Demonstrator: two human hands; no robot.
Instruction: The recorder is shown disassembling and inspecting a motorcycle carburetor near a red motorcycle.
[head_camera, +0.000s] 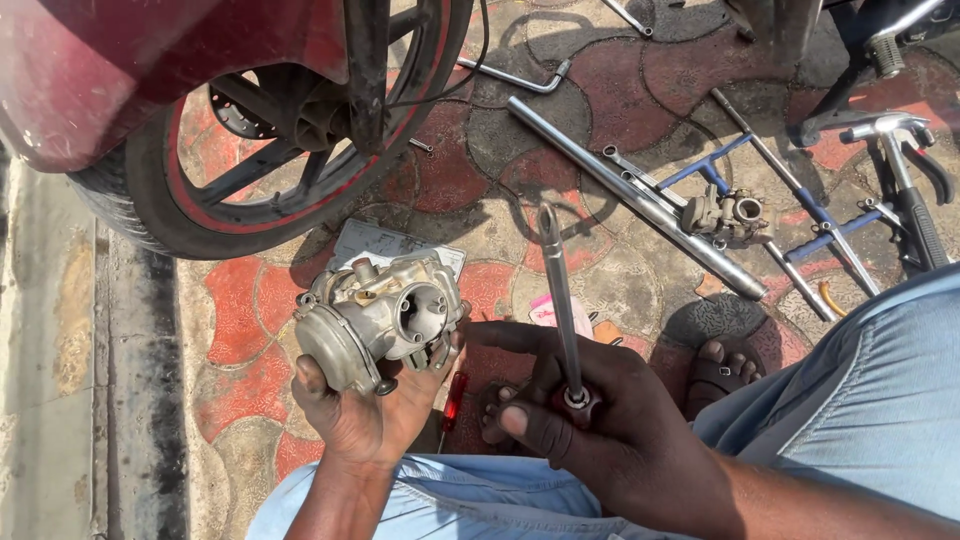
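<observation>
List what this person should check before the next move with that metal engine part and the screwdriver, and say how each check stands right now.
1. Left hand has a firm hold on the carburetor: ok, palm under it, fingers wrapped around.
2. Right hand grips the screwdriver by its handle: ok.
3. Screwdriver tip seated on a screw: not ok, the shaft points up, away from the carburetor.
4. Which screw comes next: cannot tell from this angle.
5. Ground by the sandalled foot free of things to trip on: not ok, a long metal tube and a second carburetor lie close.
</observation>
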